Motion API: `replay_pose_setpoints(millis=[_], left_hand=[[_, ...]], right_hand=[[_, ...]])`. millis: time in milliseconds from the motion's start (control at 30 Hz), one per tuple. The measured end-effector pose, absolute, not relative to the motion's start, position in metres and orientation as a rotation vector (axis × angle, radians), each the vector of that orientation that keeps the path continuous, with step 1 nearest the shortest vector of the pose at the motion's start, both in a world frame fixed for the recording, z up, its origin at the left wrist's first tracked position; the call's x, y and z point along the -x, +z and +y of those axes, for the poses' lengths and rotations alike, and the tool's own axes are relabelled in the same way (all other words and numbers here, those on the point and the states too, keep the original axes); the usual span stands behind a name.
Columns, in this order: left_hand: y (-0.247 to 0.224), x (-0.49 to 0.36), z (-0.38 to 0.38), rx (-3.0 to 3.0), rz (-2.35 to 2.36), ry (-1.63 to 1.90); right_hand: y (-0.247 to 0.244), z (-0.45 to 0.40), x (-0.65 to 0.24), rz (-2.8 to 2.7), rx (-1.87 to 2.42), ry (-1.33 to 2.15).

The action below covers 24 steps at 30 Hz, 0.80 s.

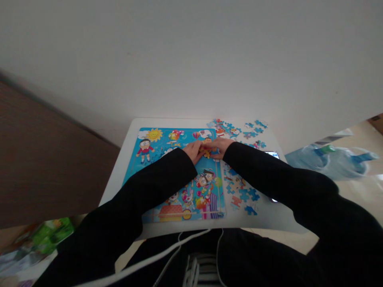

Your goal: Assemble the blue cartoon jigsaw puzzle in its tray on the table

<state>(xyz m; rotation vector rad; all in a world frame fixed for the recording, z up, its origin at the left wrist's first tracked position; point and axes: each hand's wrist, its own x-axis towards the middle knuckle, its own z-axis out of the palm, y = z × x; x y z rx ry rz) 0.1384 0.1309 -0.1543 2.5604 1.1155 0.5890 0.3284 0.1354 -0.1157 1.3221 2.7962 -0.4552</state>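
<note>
A blue cartoon jigsaw puzzle (131,171), partly assembled in its flat tray, lies on a small white table. Over its upper right part my left hand (193,151) and my right hand (220,146) meet, fingers bent and drawn together. Between the fingertips shows a yellow-orange puzzle piece (207,154), which both hands seem to grip just at the board's surface. The fingers partly cover it, so its full outline is hidden. My left sleeve crosses the middle of the picture and hides part of it.
Loose puzzle pieces (243,194) lie scattered right of the board, with more at the table's back right. A phone (273,154) is partly under my right sleeve. A white cable (158,255) runs below the table edge. Large water bottles (326,159) stand on the floor at right.
</note>
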Motion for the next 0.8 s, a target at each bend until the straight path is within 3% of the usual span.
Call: replay_pose_setpoints(millis=[233, 467, 800], left_hand=[[-0.156, -0.139, 0.129, -2.541, 1.132, 0.692], [-0.153, -0.140, 0.125, -2.692, 1.040, 0.737], [-0.161, -0.138, 0.131, -2.835, 0.838, 0.696]], right_hand=[[-0.116, 0.125, -0.320, 2.716, -1.520, -0.418], [-0.121, 0.124, -0.324, 2.455, -2.029, -0.460], [-0.119, 0.124, -0.329, 2.626, -1.980, -0.594]])
